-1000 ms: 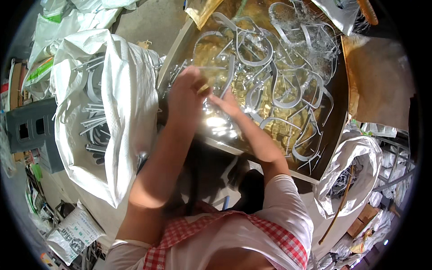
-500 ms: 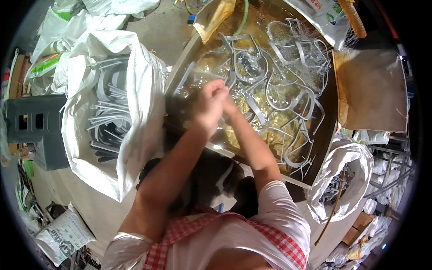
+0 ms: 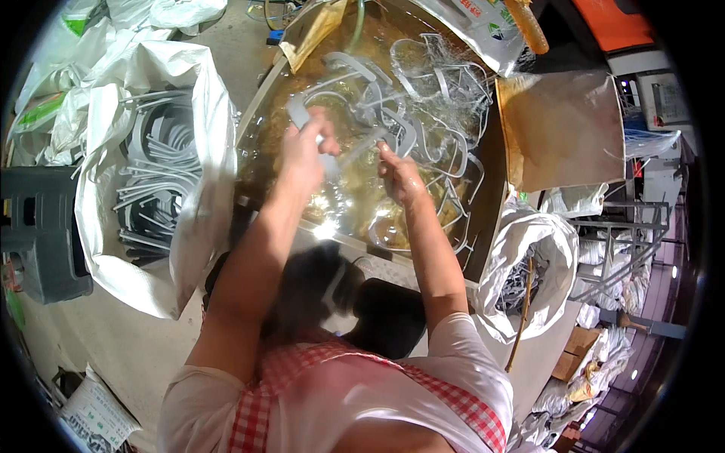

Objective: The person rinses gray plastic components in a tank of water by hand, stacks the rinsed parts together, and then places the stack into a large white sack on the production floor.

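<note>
Over a water-filled trough (image 3: pixel 254 113), my left hand (image 3: pixel 303 151) is closed round a curved grey plastic strip (image 3: pixel 297 110). One end of the strip stands out above my fingers, and its lower part is blurred. To the right, my right hand (image 3: pixel 402 175) is wet, its thumb and fingers drawn together. A pale, blurred sliver lies by its fingertips; what they pinch is unclear. Beyond both hands, several bent grey strips (image 3: pixel 406 136) lie tangled in the water with thin clear trimmings (image 3: pixel 453 83).
At left stands a white woven sack (image 3: pixel 215 143) full of curved grey strips (image 3: pixel 162 174), beside a dark plastic stool (image 3: pixel 45 234). On the right are a brown board (image 3: pixel 563 132) and another white sack (image 3: pixel 559 234) holding scraps, with a thin stick (image 3: pixel 521 317) leaning across it.
My hands, close together before, are now apart, the right one farther right. The grey strip now shows clearly in my left hand. The whole view has shifted to the right.
</note>
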Motion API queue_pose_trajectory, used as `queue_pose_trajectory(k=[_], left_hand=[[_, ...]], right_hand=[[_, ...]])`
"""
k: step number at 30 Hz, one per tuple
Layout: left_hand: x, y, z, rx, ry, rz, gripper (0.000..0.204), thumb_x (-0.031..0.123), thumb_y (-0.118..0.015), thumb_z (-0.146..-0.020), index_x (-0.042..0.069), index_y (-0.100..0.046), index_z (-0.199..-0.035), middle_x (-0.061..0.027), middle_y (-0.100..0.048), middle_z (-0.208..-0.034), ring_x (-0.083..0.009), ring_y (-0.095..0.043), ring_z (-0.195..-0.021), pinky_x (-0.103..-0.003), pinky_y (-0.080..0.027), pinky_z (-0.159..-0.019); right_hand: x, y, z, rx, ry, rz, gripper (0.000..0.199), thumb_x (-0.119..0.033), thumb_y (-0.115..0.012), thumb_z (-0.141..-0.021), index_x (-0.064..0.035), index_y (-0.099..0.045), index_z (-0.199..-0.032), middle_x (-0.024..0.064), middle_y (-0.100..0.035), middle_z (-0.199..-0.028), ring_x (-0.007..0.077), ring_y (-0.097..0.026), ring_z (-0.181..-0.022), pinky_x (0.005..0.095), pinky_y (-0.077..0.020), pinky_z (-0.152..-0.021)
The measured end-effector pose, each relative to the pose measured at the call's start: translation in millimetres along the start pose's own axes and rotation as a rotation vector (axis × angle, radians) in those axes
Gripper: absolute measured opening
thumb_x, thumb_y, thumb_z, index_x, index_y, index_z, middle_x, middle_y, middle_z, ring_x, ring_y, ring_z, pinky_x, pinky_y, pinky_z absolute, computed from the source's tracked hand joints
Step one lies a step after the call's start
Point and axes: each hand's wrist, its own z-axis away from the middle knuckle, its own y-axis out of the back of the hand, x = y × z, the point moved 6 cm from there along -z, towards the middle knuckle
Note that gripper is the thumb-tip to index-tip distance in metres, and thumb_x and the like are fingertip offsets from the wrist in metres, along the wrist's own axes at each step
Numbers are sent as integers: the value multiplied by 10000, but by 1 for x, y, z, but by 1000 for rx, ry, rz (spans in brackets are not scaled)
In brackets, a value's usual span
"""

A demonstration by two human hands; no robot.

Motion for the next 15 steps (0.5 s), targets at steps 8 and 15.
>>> queue_pose_trajectory(k=[8, 15], left_hand=[[-47, 34, -20, 185, -233, -1284, 341, 285, -504, -844, 24, -489, -1063, -192, -599, -919, -359, -569, -866, -433, -431, -739], [-134, 54, -7, -85, 337, -1537, 302, 93, -454, -826, 4, -474, -1113, -229, -556, -1053, -337, -525, -1032, -382, -416, -855]], right_hand=[[-17, 40, 31, -13, 54, -121, 307, -94, -659, -745, -54, -567, -1035, -17, -567, -826, 111, -505, -639, 258, -416, -611], [-12, 56, 42, -183, 95, -544, 325, -73, -593, -765, -1, -505, -1070, 51, -562, -933, 158, -526, -807, 299, -433, -771]])
